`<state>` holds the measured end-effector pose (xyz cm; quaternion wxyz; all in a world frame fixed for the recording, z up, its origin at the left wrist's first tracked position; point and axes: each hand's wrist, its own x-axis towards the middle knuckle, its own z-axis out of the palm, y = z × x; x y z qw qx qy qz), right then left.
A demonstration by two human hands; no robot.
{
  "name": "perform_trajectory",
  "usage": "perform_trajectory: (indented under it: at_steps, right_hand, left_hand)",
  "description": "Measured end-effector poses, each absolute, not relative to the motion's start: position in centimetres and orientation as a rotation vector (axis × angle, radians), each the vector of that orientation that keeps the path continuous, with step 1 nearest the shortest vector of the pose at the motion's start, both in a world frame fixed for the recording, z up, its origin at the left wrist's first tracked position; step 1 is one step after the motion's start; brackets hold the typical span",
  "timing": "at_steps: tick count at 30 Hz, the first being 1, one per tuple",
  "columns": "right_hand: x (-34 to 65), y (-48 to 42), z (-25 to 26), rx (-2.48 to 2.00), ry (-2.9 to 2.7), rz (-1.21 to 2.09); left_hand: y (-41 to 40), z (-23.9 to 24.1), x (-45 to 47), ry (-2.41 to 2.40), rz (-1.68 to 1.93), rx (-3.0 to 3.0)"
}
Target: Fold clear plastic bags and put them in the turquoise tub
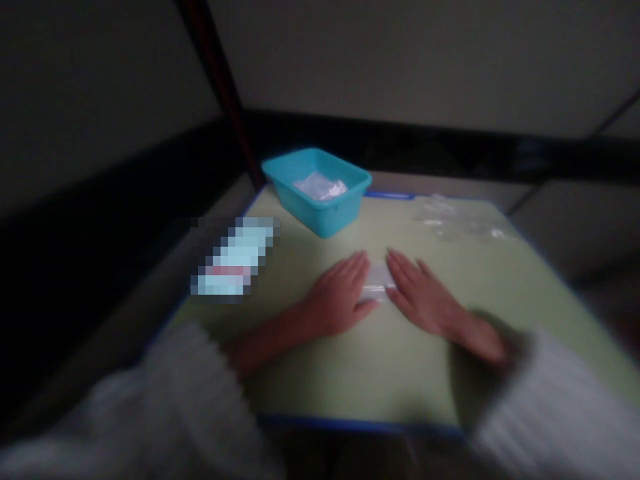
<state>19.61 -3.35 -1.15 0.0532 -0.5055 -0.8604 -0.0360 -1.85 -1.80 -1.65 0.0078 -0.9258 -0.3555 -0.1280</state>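
Note:
A small clear plastic packet (379, 283) with a pale, shiny surface lies flat near the middle of the table. My left hand (340, 293) rests on its left side, fingers stretched out and thumb apart along the near edge. On its right side lies my right hand (420, 293), also flat with fingers extended. Both palms cover the packet's ends, so only its middle shows. What is inside it, if anything, I cannot make out.
Beyond my left hand stands a turquoise plastic basket (343, 213) holding shiny clear packets (320, 187). Crumpled clear plastic (460, 221) lies at the back right. A pixelated pale flat item (237, 257) sits on the left. The yellow-green table (360, 380) has a blue edge.

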Motion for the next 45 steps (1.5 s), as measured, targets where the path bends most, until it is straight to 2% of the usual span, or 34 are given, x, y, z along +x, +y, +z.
perform_trajectory:
  at_steps: [8, 17, 28, 32, 36, 38, 41, 45]
  right_hand:
    - [19.4, -3.6, -1.0, -1.54, -2.577, -0.041]
    - [21.5, -1.5, 1.0, -1.346, -2.159, 0.501]
    - [22.5, -1.8, 3.4, -1.392, -2.129, 0.583]
    - [22.1, -2.6, 3.8, -1.357, -2.08, 0.83]
    - [21.3, -3.8, 4.1, -1.084, -2.109, 1.273]
    - [21.0, -4.2, 4.3, -0.987, -2.156, 1.379]
    - [20.8, -4.4, 4.2, -1.009, -2.232, 1.274]
    - [20.7, -4.2, 3.8, -1.018, -2.365, 0.915]
  left_hand:
    - [-1.8, -1.7, -2.1, -1.111, -0.425, -2.908]
    - [-2.1, -0.4, -2.8, -1.153, -0.438, -3.01]
    - [-0.7, 1.6, -4.6, -1.266, -0.398, -3.022]
    - [0.8, 0.9, -5.3, -1.45, -0.542, -2.796]
    - [1.5, 0.4, -5.4, -1.519, -0.72, -2.661]
    - [1.1, 0.5, -5.2, -1.513, -0.794, -2.672]
    - [-0.2, 0.8, -4.5, -1.424, -0.812, -2.789]
    - [-2.0, 0.5, -3.6, -1.24, -0.577, -2.967]
